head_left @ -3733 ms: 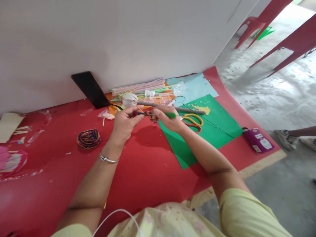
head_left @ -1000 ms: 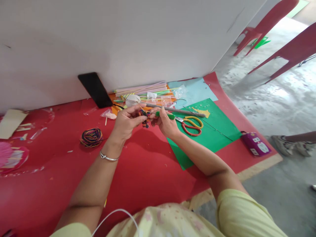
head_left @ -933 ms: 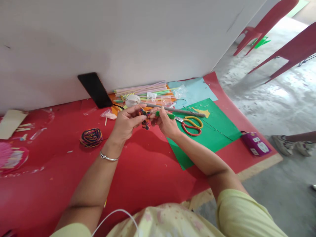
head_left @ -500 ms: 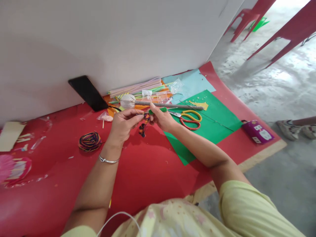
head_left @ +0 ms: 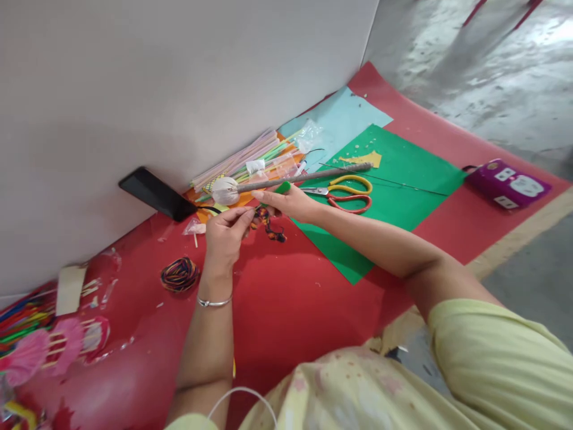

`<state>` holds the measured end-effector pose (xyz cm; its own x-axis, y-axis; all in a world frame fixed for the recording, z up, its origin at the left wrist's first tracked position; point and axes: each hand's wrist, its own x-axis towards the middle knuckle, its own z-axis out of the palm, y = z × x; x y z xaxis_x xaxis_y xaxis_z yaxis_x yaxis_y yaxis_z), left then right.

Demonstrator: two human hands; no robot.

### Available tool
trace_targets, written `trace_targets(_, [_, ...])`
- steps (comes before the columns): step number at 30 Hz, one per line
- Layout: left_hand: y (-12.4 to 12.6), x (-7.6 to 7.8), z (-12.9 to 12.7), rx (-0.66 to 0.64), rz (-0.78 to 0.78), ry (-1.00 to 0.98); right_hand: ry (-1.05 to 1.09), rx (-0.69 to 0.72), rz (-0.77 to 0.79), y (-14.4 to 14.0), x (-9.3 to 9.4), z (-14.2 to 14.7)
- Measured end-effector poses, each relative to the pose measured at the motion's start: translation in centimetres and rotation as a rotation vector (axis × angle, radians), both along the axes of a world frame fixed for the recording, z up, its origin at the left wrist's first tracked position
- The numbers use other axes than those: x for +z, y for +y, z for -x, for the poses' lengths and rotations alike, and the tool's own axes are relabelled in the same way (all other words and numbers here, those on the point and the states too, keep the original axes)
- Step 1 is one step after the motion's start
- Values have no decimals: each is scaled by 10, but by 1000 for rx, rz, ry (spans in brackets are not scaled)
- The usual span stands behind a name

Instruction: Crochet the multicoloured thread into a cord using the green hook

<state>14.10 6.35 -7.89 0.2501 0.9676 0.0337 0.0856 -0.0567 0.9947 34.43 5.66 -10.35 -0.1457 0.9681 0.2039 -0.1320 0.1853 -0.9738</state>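
My left hand (head_left: 226,230) is pinched shut on the near end of a multicoloured cord piece (head_left: 267,222); my right hand (head_left: 290,200) is closed round a green-handled tool (head_left: 281,189), its tip meeting the cord between the two hands. I can't make out the tip itself. The cord piece hangs just above the red mat (head_left: 277,298), in front of the wall, with a short knotted or looped length dangling.

Progress, as I judge it: only a short stretch is worked. The ball of the same cord (head_left: 179,274) lies untouched on the mat near my left wrist, so most of the cord looks unused. How long the finished piece should be, I can't tell.

Containers: small clear plastic bags (head_left: 308,129) by the bundle of straws (head_left: 244,158) near the wall; contents too small to read. Purple box (head_left: 505,181) at far right on the mat, shut, contents hidden.

Also there: scissors (head_left: 342,194) on the green paper sheet (head_left: 394,185), a long grey stick with a white ball end (head_left: 286,179) just behind my hands, black phone (head_left: 154,193) leaning at the wall.
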Motion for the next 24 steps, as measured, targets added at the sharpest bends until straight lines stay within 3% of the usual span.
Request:
trace_targets(4, [2, -6, -5, 88, -67, -75, 130, 109, 57, 1, -5, 3])
trace_targets(11, [6, -5, -8, 151, 228, -242, 273, 192, 218, 4, -15, 0])
trace_targets(16, [6, -1, -8, 145, 278, -260, 363, 269, 281, 3, -19, 0])
trace_targets(24, [3, 4, -12, 141, 372, -291, 422, 281, 302, 3, -21, 2])
